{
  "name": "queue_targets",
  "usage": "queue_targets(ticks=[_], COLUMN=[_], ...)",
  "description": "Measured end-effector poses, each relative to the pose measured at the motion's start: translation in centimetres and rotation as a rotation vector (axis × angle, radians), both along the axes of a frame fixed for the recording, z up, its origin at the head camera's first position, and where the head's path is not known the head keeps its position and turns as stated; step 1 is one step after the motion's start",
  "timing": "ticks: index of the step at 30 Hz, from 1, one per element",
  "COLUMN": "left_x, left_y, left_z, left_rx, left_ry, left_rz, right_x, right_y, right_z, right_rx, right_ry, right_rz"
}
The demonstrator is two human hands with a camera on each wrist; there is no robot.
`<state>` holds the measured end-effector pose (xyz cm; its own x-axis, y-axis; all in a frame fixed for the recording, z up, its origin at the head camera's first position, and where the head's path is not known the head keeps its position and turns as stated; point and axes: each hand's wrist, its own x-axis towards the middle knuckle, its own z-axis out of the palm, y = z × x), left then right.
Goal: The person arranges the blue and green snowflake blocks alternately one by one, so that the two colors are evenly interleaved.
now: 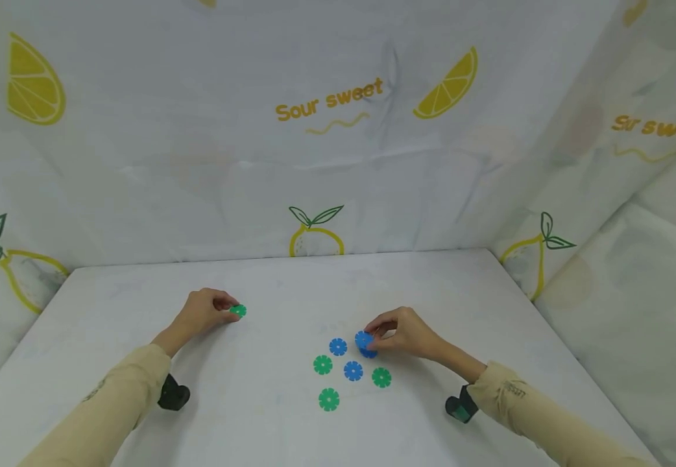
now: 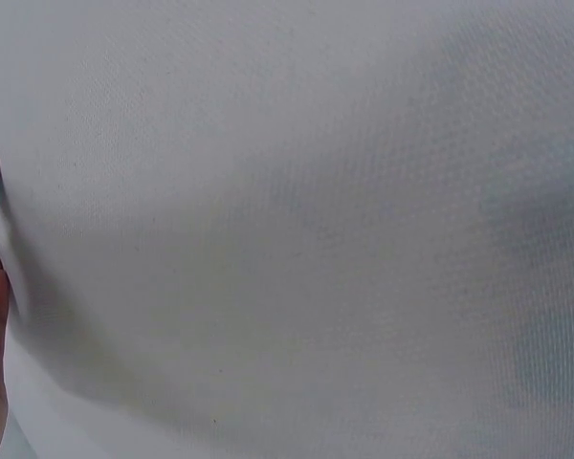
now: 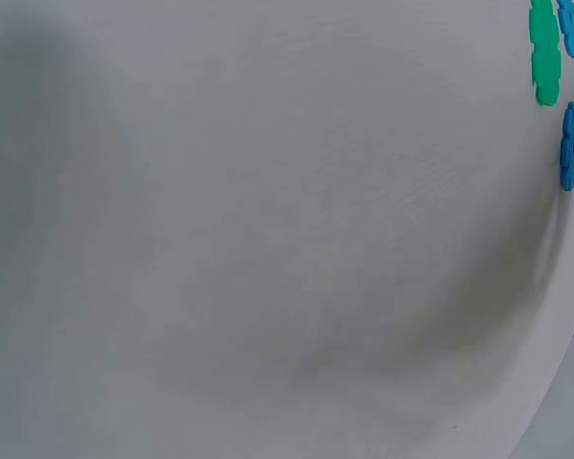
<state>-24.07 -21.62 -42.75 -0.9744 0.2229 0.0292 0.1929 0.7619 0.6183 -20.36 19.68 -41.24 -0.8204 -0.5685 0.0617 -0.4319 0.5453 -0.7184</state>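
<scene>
Head view, left to right: over a white surface (image 1: 256,415), a person's left hand (image 1: 205,310) pinches a green disc (image 1: 239,311) at its edge between thumb and fingers. This grip probably suits so thin a piece, leaving most of its notched rim exposed. The disc sits at the hand's inner side, well apart from the others.

Near the middle, spread flat and separate, perhaps so each is easy to pick up, lie a second green disc (image 1: 323,364), a third green disc (image 1: 329,399) nearer the person, a blue disc (image 1: 338,347) and another blue disc (image 1: 353,371). All are closer to the right hand (image 1: 405,332), which pinches a raised blue disc (image 1: 363,339) by its side, likely to keep its face clear. Just below that, a partly hidden blue disc (image 1: 368,354) shows; whether they touch, I cannot tell. A fourth green disc (image 1: 381,377) lies just beside, on the near side of the right hand.
</scene>
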Motion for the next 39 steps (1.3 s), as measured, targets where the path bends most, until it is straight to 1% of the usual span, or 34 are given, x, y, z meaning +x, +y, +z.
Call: queue_targets(ticks=[7, 12, 20, 26, 32, 39], left_x=[0.2, 0.3, 0.2, 0.1, 0.1, 0.1], left_y=[0.1, 0.1, 0.1, 0.0, 0.0, 0.2], left_z=[0.0, 0.1, 0.0, 0.0, 0.1, 0.2], left_rx=[-0.010, -0.006, -0.015, -0.017, -0.011, -0.008], left_ry=[-0.009, -0.011, -0.020, -0.008, -0.003, -0.005], left_rz=[0.009, 0.009, 0.015, 0.007, 0.004, -0.005], right_x=[-1.7, -2.8, -4.0, -4.9, -6.0, -6.7], right_y=[-1.5, -2.8, -5.5, -7.3, -9.0, -10.8], right_z=[-0.4, -0.2, -0.3, -0.5, 0.0, 0.1], right_rx=[-0.003, 0.012, -0.009, -0.025, -0.006, -0.030], right_ry=[0.012, 0.024, -0.005, -0.011, -0.014, -0.025], right_rz=[0.038, 0.047, 0.002, -0.006, -0.034, -0.040])
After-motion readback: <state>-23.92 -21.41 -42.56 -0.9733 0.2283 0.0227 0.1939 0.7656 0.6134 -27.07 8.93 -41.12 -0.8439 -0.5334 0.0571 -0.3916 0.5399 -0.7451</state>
